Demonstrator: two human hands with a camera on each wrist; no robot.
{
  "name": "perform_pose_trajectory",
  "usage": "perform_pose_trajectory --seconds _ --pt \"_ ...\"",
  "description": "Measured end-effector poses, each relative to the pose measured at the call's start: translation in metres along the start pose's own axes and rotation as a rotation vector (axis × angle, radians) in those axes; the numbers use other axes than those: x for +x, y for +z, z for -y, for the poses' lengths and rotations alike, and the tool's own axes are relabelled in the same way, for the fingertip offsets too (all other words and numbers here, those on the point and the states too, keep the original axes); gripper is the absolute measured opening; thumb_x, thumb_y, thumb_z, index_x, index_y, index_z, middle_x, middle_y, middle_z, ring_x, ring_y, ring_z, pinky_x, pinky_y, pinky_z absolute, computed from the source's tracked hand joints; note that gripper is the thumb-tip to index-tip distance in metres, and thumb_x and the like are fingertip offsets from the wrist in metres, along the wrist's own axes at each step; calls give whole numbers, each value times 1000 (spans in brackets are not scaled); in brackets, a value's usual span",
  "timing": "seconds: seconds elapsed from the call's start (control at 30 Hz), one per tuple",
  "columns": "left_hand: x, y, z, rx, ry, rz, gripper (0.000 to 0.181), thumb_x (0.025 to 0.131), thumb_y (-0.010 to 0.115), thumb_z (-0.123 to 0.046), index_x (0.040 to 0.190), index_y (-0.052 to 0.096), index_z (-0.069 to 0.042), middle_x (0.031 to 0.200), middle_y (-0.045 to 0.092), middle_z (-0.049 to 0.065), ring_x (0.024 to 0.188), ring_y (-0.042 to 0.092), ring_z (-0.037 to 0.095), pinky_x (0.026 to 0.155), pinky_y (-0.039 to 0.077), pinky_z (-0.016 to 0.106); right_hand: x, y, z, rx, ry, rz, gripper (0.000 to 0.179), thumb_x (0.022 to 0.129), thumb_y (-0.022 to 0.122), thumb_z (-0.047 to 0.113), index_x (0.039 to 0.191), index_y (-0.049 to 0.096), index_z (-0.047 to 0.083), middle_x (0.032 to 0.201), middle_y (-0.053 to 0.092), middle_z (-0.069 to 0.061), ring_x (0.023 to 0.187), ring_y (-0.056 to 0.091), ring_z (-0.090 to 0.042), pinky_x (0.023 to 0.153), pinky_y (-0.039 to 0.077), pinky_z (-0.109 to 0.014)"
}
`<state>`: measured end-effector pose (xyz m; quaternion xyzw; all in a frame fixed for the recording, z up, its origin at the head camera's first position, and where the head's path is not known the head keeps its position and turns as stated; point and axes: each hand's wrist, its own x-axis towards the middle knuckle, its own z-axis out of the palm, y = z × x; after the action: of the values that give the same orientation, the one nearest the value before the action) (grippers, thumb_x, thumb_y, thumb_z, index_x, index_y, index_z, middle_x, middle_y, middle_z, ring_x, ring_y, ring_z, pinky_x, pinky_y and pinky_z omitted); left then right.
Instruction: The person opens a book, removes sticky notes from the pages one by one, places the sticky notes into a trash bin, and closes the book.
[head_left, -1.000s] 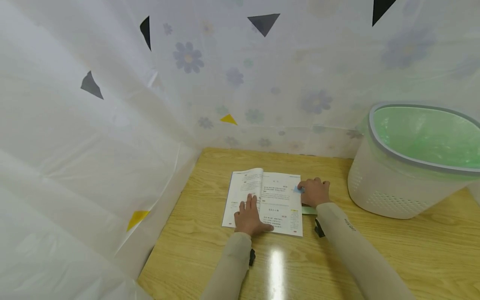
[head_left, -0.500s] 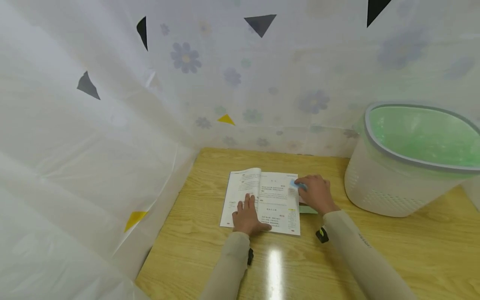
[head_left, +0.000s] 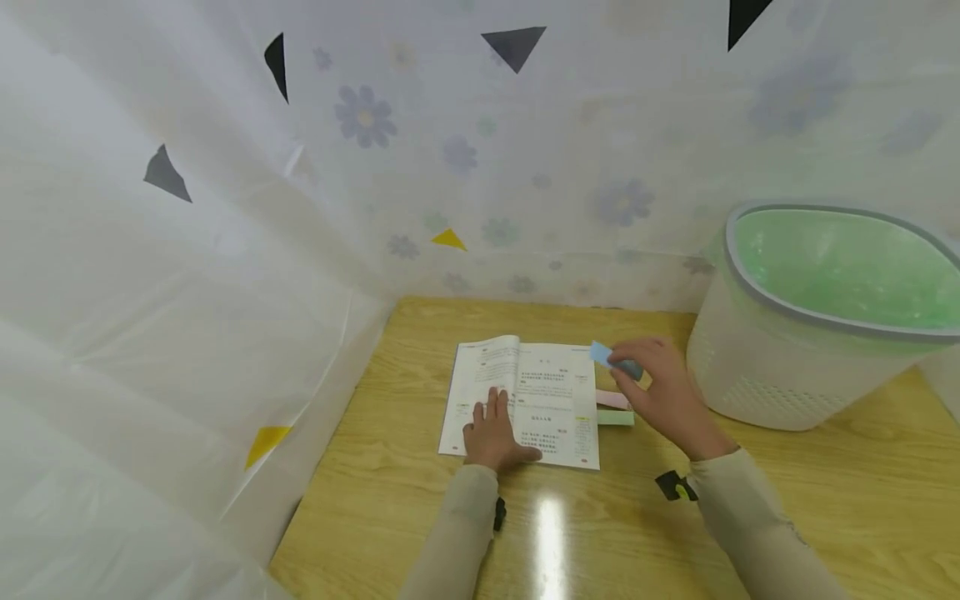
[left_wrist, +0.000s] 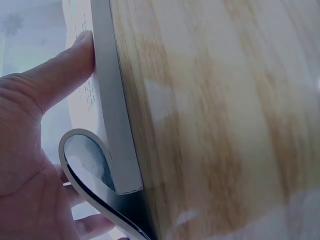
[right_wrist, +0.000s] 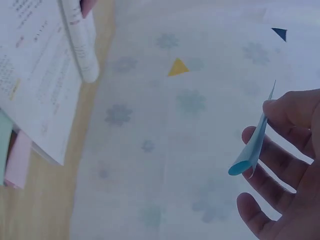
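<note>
Basket (head_left: pixel 787 358), green inside, stands near right hand (head_left: pixel 666 393) pinching blue paper (head_left: pixel 600 353).

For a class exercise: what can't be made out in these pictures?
Head view: fine print on the open white paper book, too small.
Head view: the book's part under the left hand, covered.
Head view: right end of the white, grey-rimmed plastic basket, cut off by the edge.

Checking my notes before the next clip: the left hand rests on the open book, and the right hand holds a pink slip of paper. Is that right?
One fix: the held slip is blue, not pink, as the right wrist view shows. The rest stands: the left hand rests on the open book, and the right hand holds the slip.
</note>
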<state>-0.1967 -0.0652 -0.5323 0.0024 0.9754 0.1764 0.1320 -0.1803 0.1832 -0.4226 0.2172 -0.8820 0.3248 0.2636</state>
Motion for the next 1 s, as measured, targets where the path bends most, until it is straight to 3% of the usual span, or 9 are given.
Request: perform_pose_trajectory --seconds 0.23,0.47,0.57,0.6,0.67,0.73,0.8,0.9,1.0 --pt "-1 1 4 2 -10 -12 125 63 88 -58 159 21 -13 168 17 7 151 26 36 111 36 60 9 -44 17 -3 -51 -222 19 76 76 -10 88 70 4 108 73 -18 101 57 -29 86 40 -25" --pt "4 4 5 20 -1 -19 125 64 87 -60 159 20 -14 168 16 6 151 26 36 110 38 59 20 -86 10 17 -60 -481 13 83 71 2 93 74 -7 108 74 -23 110 54 12 105 35 -19" --pt "4 6 5 20 -2 -17 126 64 86 -60 159 19 -14 169 15 6 151 26 35 110 38 59 22 -105 2 -36 25 -572 18 86 71 8 94 74 -8 111 74 -20 111 48 13 100 32 -17" --pt "5 7 5 20 -3 -12 126 64 86 -61 160 19 -15 169 15 5 152 25 35 110 38 59 23 -112 -1 -59 60 -596 19 87 70 9 95 74 -8 113 76 -10 110 46 14 99 32 -17" --pt "4 8 5 20 -2 -9 126 64 86 -61 160 18 -15 169 14 5 152 25 35 110 38 59 22 -124 -8 -114 161 -629 22 90 68 12 99 74 -7 119 74 -7 109 40 15 99 31 -20" --pt "3 7 4 18 -1 -12 125 64 86 -60 159 19 -14 169 15 6 152 25 36 110 38 59 22 -135 -17 -181 239 -641 26 94 64 16 104 73 -6 124 71 -4 113 49 3 106 30 -25" --pt "3 6 4 15 0 -13 125 64 86 -60 159 19 -14 169 15 6 152 25 36 111 37 59 20 -144 -25 -214 320 -652 32 97 61 23 108 74 -4 127 68 9 120 53 -10 112 29 -29" --pt "3 4 4 13 -1 -13 125 65 86 -59 159 20 -14 169 15 6 152 25 36 111 37 59 16 -152 -37 -233 391 -650 36 99 57 26 112 72 -4 129 65 15 131 50 -28 118 26 -34" --pt "3 3 4 6 -2 -17 125 64 87 -59 159 20 -13 169 15 7 152 25 36 112 36 59 14 -154 -44 -236 451 -640 35 99 57 25 114 72 -3 129 64 16 134 47 -22 118 25 -33"
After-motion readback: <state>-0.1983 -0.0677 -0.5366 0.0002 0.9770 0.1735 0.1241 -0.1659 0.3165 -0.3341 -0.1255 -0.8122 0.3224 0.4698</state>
